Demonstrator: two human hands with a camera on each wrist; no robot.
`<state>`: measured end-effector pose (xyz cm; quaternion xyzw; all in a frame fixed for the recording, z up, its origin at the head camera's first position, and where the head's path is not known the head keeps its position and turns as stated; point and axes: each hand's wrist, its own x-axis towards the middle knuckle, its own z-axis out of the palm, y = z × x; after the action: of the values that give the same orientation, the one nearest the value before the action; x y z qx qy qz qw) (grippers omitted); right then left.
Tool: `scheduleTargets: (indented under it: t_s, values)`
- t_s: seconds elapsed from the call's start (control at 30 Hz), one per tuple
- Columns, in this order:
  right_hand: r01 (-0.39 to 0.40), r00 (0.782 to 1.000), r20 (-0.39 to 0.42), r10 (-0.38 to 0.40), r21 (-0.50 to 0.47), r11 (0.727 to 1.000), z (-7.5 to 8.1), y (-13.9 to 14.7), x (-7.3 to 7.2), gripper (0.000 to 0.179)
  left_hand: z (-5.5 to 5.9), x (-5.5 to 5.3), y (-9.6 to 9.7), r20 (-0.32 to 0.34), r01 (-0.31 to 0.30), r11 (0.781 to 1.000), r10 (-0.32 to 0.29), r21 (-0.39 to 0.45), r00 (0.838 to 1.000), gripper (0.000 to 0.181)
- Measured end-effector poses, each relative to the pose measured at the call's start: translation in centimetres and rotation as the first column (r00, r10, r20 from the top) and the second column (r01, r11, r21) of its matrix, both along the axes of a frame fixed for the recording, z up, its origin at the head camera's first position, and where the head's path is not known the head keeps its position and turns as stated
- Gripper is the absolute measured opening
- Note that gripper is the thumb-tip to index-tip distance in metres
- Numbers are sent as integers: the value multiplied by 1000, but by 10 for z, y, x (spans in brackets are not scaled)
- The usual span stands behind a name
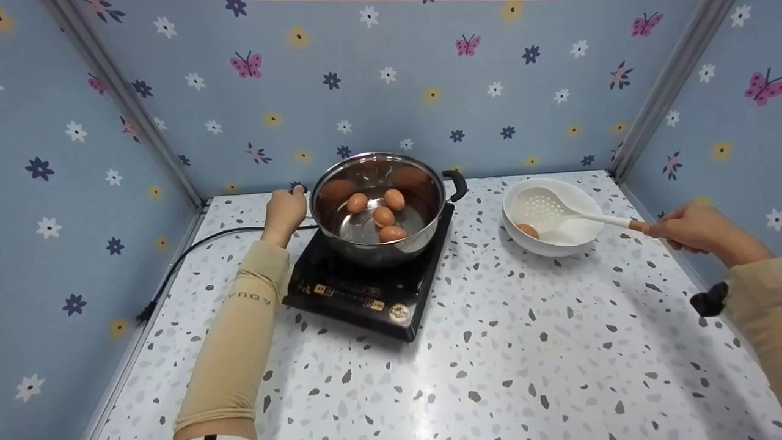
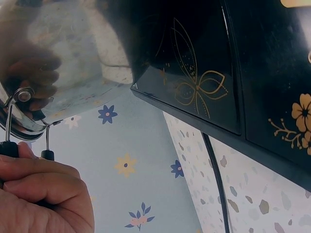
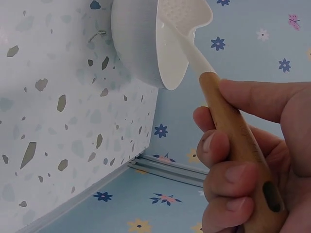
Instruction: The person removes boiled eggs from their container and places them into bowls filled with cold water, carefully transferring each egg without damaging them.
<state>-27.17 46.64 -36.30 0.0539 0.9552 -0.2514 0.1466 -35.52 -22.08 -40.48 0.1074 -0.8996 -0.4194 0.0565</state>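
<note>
Gripped in my right hand (image 1: pixel 702 229) is the wooden handle of a white slotted ladle (image 1: pixel 540 208), whose perforated head is in a white bowl (image 1: pixel 550 249). A brown egg (image 1: pixel 527 231) lies in the bowl, partly hidden beside the ladle's head. The right wrist view shows my fingers curled around the wooden handle (image 3: pixel 233 131). My left hand (image 2: pixel 48 189) holds the black side handle of a steel pot (image 1: pixel 391 253), seen in the left wrist view. Several brown eggs (image 1: pixel 383 216) sit inside the pot.
Under the pot is a black induction cooker (image 1: pixel 360 305) with a black power cord (image 1: pixel 201 241) running left. The speckled white table (image 1: pixel 519 354) meets flower-patterned walls (image 1: pixel 391 91) at the back and both sides. The pot's other black handle (image 1: pixel 456 185) points right.
</note>
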Motion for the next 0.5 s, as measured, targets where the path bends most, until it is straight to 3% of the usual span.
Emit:
scheduleTargets:
  t_s: [0.27, 0.5]
  values:
    - [40, 999, -20, -40, -19, 999, -3, 0, -2, 39, 1, -1, 0, 11, -7, 1000, 7, 17, 1000, 59]
    - [30, 999, -28, -33, -81, 996, -2, -1, -1, 39, 1, 1, 2, 6, -9, 1000, 9, -6, 1000, 58]
